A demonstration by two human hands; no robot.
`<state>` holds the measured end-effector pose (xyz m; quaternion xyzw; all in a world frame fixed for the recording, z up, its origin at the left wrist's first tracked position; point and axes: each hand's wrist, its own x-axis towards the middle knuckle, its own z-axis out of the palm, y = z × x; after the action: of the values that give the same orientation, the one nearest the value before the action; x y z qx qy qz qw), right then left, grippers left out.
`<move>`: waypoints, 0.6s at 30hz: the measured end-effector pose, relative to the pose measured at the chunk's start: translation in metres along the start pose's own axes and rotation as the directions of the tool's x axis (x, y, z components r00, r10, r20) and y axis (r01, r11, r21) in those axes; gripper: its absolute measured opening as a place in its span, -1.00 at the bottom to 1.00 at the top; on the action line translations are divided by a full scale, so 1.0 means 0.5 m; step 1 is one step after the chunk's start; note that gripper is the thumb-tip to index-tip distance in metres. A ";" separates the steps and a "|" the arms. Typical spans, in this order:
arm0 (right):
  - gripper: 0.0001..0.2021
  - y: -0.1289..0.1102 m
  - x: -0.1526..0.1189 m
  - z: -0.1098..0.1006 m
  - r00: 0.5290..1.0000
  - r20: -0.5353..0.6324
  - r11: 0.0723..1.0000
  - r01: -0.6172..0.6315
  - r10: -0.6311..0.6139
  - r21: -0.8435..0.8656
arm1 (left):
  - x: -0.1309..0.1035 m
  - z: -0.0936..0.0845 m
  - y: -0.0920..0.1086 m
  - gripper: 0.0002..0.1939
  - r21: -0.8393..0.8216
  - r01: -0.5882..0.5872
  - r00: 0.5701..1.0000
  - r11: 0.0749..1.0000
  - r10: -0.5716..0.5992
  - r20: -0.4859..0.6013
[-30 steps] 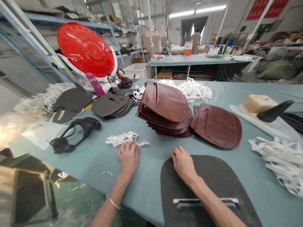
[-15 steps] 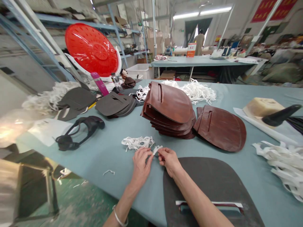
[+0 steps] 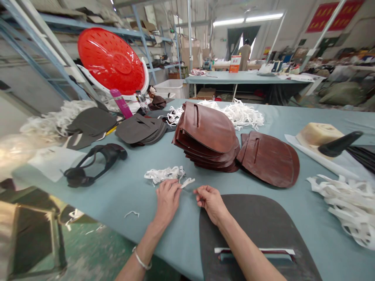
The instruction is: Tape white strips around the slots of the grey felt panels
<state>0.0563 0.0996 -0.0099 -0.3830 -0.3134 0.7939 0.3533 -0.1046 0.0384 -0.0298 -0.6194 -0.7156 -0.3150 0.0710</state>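
Note:
My left hand (image 3: 168,198) is closed at the fingertips on a short white strip (image 3: 188,182), beside a loose pile of white strips (image 3: 164,174). My right hand (image 3: 210,201) is pinched a little to the right, over the tip of a large dark grey panel (image 3: 249,222). Something thin and faint shows at its fingertips, too small to make out. That panel has a slot (image 3: 254,255) edged with white tape near the front. Beyond my hands stands a stack of brown leather flap pieces (image 3: 213,128), with more brown slotted pieces (image 3: 272,160) leaning to its right.
Dark grey pieces (image 3: 140,128), black headgear with straps (image 3: 95,166) and a red basket (image 3: 114,60) are on the left. White strips (image 3: 345,207) and a cream block (image 3: 318,134) with a black-handled tool (image 3: 340,144) lie right. A person (image 3: 245,54) stands far back.
My hands have moved apart. The left has shifted left with the white strip, while the right stays nearly in place, its fingers off the strip. The view has shifted slightly.

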 end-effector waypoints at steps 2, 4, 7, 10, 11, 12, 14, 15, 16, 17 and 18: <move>-0.68 0.008 0.005 0.004 1.000 -0.003 0.999 -0.031 0.031 -0.021 | 0.002 0.000 0.008 -0.84 -0.048 -0.026 1.000 0.998 0.026 -0.006; -0.67 0.020 0.013 0.014 0.998 0.000 0.998 -0.060 0.060 -0.023 | -0.003 0.001 0.025 -0.84 -0.083 -0.045 0.999 0.996 0.046 0.003; -0.71 0.035 0.024 0.027 0.998 -0.038 0.999 -0.039 0.040 0.033 | -0.019 0.004 0.050 -0.82 -0.101 -0.076 0.996 0.992 0.080 0.035; -0.74 0.037 0.025 0.032 0.999 -0.050 0.993 -0.012 0.018 0.114 | -0.027 0.005 0.057 -0.81 -0.077 -0.091 0.994 0.993 0.094 0.047; -0.75 0.037 0.023 0.031 0.999 -0.037 0.990 -0.012 0.017 0.138 | -0.026 0.005 0.055 -0.81 -0.061 -0.092 0.994 0.994 0.095 0.046; -0.75 0.036 0.020 0.031 1.000 -0.019 0.987 -0.013 0.016 0.161 | -0.023 0.005 0.053 -0.80 -0.039 -0.092 0.995 0.995 0.094 0.042; -0.75 0.035 0.013 0.029 1.000 0.019 0.979 -0.012 0.008 0.205 | -0.010 0.005 0.045 -0.78 0.022 -0.085 0.996 0.996 0.084 0.040; -0.76 0.034 0.009 0.028 0.999 0.038 0.975 -0.011 0.003 0.223 | -0.002 0.005 0.041 -0.77 0.060 -0.074 0.997 0.995 0.072 0.035; -0.76 0.035 0.005 0.027 0.998 0.055 0.971 -0.012 -0.001 0.237 | 0.008 0.005 0.036 -0.77 0.097 -0.062 0.998 0.993 0.059 0.028; -0.77 0.034 0.001 0.026 0.997 0.071 0.969 -0.014 -0.004 0.248 | 0.018 0.005 0.030 -0.76 0.129 -0.051 0.999 0.990 0.048 0.024; -0.78 0.034 -0.003 0.025 0.996 0.085 0.966 -0.016 -0.006 0.258 | 0.029 0.005 0.023 -0.76 0.154 -0.042 0.999 0.987 0.040 0.018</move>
<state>0.0413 0.0862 -0.0160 -0.3007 -0.2211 0.8443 0.3845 -0.0964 0.0521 -0.0203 -0.6290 -0.7255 -0.2523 0.1198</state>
